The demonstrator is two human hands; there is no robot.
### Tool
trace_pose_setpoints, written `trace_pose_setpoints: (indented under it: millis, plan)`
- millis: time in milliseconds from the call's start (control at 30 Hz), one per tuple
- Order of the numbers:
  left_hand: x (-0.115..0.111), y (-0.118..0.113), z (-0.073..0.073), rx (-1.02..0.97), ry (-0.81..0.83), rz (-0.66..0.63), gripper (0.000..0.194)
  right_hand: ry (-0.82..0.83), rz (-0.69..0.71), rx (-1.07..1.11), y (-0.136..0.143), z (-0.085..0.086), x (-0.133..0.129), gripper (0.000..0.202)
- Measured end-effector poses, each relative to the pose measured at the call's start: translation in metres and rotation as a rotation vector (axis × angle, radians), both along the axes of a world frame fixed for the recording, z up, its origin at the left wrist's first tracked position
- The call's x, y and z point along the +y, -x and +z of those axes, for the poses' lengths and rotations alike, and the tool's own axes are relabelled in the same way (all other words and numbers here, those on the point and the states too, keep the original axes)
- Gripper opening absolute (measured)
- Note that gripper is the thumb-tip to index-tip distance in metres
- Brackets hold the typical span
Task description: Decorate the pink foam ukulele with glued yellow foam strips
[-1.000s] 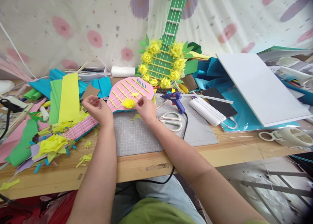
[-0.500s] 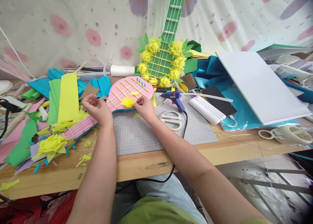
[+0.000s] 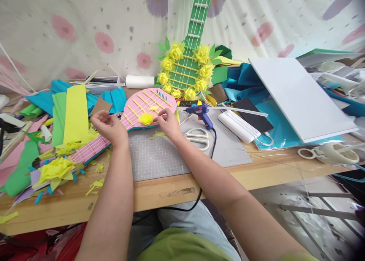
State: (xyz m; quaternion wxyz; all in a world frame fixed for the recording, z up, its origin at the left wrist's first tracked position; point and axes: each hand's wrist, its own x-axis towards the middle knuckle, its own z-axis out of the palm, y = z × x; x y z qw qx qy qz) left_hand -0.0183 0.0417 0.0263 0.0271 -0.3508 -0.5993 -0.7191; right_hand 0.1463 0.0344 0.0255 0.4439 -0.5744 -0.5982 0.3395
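Observation:
A pink paper guitar with yellow strips, white strings and blue pegs lies across the cutting mat and table. On its body sits a yellow paper flower. At the flower's right edge, the fingertips of my right hand are pinched together on it. My left hand hovers over the guitar's neck, its fingers loosely curled and apart, with nothing visible in them. A larger yellow flower covers the neck's far left end.
Behind stands a green guitar ringed with yellow flowers. A blue glue gun, scissors and a white power bank lie right of my right hand. A white board leans further right. Coloured paper crowds the left.
The view has shifted slightly, moving everything a little left in the picture. Both hands keep nearly the same place at the pink guitar and flower.

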Motion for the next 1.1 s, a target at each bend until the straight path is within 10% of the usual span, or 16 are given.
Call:
trace_pose_setpoints:
  millis: [267, 1100]
  plan:
    - [0.002, 0.002, -0.001, 0.009, 0.019, 0.021, 0.031, -0.263, 0.059, -0.381, 0.003, -0.009, -0.002, 0.027]
    - [0.001, 0.002, -0.001, -0.006, 0.029, 0.01, 0.03, -0.262, 0.054, -0.331, 0.01, -0.012, 0.002, 0.03]
